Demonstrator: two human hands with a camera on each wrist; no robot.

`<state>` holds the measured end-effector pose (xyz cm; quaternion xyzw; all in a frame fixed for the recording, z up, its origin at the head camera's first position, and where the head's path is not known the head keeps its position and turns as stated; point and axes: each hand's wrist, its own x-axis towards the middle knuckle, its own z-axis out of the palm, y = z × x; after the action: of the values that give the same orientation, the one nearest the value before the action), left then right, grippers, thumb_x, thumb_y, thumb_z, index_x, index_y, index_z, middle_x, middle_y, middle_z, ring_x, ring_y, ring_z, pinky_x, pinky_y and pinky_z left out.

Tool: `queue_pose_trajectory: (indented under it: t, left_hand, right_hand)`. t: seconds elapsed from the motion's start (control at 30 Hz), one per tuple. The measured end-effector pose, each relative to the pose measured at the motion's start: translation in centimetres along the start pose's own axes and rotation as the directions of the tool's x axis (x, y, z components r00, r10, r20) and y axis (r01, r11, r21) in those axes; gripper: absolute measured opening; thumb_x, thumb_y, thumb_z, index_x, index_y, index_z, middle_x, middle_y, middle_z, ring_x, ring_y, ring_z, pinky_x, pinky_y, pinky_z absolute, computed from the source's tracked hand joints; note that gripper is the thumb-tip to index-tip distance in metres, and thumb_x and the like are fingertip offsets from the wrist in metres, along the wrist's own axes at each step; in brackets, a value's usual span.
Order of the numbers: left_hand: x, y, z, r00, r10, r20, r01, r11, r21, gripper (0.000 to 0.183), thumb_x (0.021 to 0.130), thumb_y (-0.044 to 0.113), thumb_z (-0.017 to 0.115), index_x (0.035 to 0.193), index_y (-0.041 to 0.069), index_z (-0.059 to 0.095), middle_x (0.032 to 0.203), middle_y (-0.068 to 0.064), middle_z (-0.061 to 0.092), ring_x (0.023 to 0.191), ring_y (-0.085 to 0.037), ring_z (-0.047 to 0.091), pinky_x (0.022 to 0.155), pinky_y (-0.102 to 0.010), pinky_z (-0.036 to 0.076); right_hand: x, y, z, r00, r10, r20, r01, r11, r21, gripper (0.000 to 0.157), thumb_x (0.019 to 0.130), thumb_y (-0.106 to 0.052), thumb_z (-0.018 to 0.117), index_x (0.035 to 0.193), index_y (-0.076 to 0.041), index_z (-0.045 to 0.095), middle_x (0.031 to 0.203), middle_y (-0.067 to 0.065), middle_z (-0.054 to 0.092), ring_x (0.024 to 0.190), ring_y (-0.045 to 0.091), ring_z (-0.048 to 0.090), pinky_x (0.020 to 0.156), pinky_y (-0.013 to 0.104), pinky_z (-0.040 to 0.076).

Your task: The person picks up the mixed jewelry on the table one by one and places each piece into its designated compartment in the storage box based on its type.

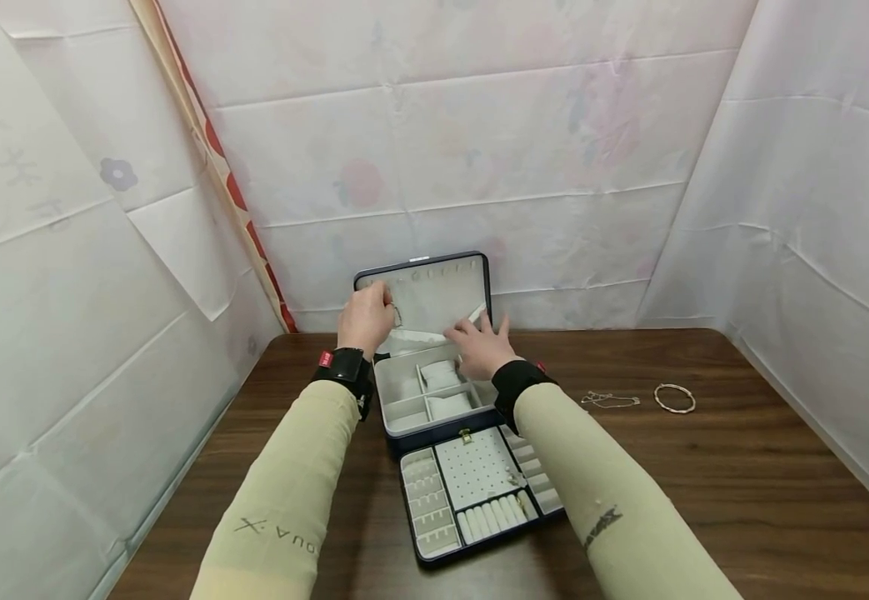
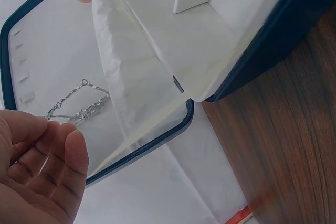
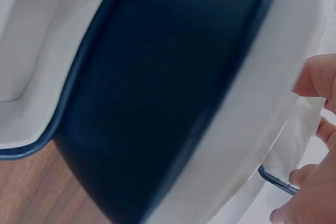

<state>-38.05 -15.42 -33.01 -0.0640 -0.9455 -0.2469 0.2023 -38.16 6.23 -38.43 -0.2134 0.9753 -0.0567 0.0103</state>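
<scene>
My left hand pinches a silver chain bracelet between thumb and fingertips, and its links dangle before the lid's white lining. The dark blue jewelry box stands with its lid raised. Across the lower lid runs a white fabric pocket, pulled away from the lining along its edge. My right hand grips that pocket edge between thumb and finger, at the right side of the lid. Two small white cushions, one a pillow, sit in the divided compartments below.
In front of the box lies a jewelry tray with a perforated panel, ring rolls and slotted side sections; small earrings are on the panel. A thin chain and a bangle rest on the wooden table to the right. White sheets hang behind.
</scene>
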Motion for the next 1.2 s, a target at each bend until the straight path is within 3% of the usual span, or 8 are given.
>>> queue_pose_trajectory:
  t: [0.2,0.47,0.73,1.03,1.2]
  left_hand:
    - [0.2,-0.4,0.2,1.000,-0.014,-0.008,0.014,1.000,0.022,0.011,0.100,0.003,0.053,0.095,0.007,0.061,0.096,-0.013,0.069,0.079,-0.029,0.061,0.069,-0.043,0.047]
    - [0.0,-0.9,0.4,1.000,-0.013,-0.012,0.014,0.997,0.074,0.011,0.101,0.004,0.053,0.100,0.005,0.064,0.099,-0.016,0.070,0.081,-0.035,0.065,0.072,-0.048,0.050]
    - [-0.3,-1.7,1.1,0.998,0.058,-0.028,-0.051,0.980,0.193,0.011,0.101,0.004,0.057,0.092,0.006,0.063,0.089,-0.013,0.069,0.077,-0.036,0.067,0.066,-0.052,0.052]
    - [-0.6,-2.0,1.4,0.994,0.085,0.073,-0.104,0.940,0.326,0.028,0.101,0.001,0.053,0.077,0.006,0.065,0.081,-0.013,0.067,0.071,-0.035,0.067,0.061,-0.051,0.052]
    - [-0.9,-2.1,1.2,0.983,0.031,0.179,-0.094,0.930,0.354,0.024,0.101,0.003,0.050,0.098,0.003,0.073,0.100,-0.017,0.069,0.084,-0.040,0.068,0.070,-0.057,0.055]
  right_hand:
    - [0.2,0.2,0.2,1.000,-0.019,0.000,0.019,0.997,0.081,0.067,0.097,-0.008,0.056,0.159,-0.028,0.036,0.164,0.003,0.030,0.155,0.047,0.004,0.114,0.074,-0.007]
    - [-0.1,-0.4,-1.0,0.999,-0.041,0.002,0.040,0.997,0.069,0.063,0.098,-0.011,0.057,0.157,-0.028,0.040,0.164,0.004,0.031,0.154,0.047,0.011,0.115,0.074,-0.004]
    - [-0.2,-0.6,-1.6,0.998,-0.051,0.021,0.050,0.997,0.060,0.064,0.099,-0.012,0.058,0.158,-0.027,0.039,0.163,0.004,0.033,0.154,0.046,0.012,0.115,0.074,-0.003]
    - [-0.1,-0.4,-1.9,0.999,-0.044,0.023,0.043,0.997,0.062,0.066,0.099,-0.010,0.058,0.159,-0.027,0.038,0.164,0.005,0.032,0.155,0.046,0.010,0.115,0.073,-0.001]
    - [-0.2,-0.4,-2.0,0.999,-0.041,0.022,0.039,0.997,0.072,0.068,0.100,-0.012,0.059,0.161,-0.025,0.033,0.166,0.005,0.029,0.155,0.045,0.009,0.115,0.074,0.001]
